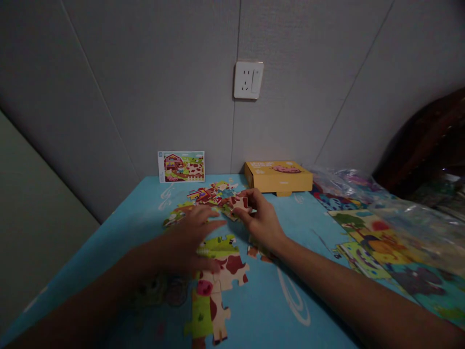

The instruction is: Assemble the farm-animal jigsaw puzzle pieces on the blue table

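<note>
My right hand pinches a cream puzzle piece with red-brown patches between thumb and fingers. That piece is raised at the near side of a heap of loose pieces. Slightly blurred, my left hand hovers with fingers spread over the left edge of a partly joined puzzle and holds nothing. The joined part shows a cow's pink nose, patched body and green grass. A few brown and cream pieces lie beneath my right wrist, partly hidden.
A picture card of a farm leans on the wall at the back. A yellow box lies back right. Other colourful puzzles and clear plastic wrap cover the right side. A socket is on the wall.
</note>
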